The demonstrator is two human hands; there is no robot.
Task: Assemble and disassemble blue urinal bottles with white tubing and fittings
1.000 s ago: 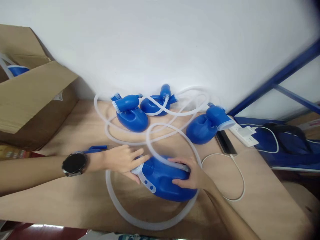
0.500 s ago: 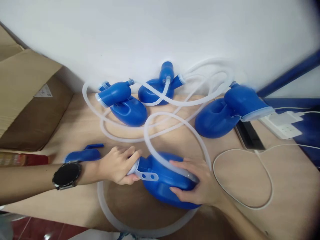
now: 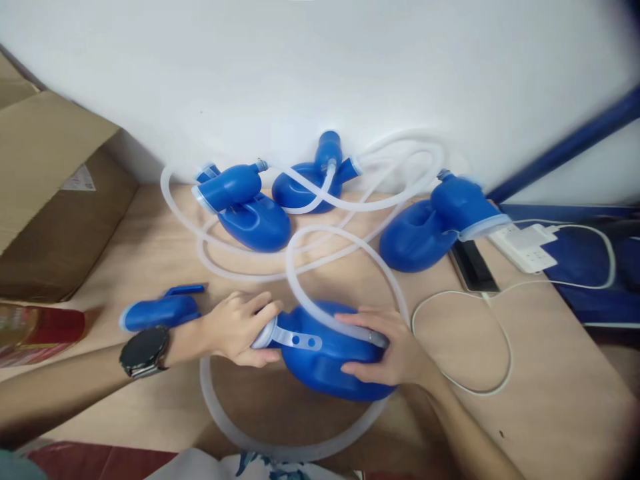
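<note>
A blue plastic urinal bottle point(image 3: 330, 373) lies on its side on the table in front of me. My left hand point(image 3: 245, 330) is closed round the white cap point(image 3: 265, 333) at its neck, and the cap's strap point(image 3: 300, 341) with holes lies along the bottle. My right hand point(image 3: 387, 347) grips the other end of the body, thumb and fingers apart on its surface. A clear tube point(image 3: 295, 267) loops over the bottle, and its end with a small metal clamp lies under my right fingers.
Several more blue bottles with tubes stand along the wall, one being a bottle point(image 3: 415, 233) at right. A small blue part with a handle point(image 3: 163, 312) lies left. Also around are a cardboard box point(image 3: 55, 200), phone point(image 3: 473, 267), power strip point(image 3: 525, 247), white cable point(image 3: 510, 360) and red-amber container point(image 3: 55, 327).
My view has shifted slightly, so things at the right sit further left. Both hands keep their hold on the cap and bottle, whose near side appears a little higher.
</note>
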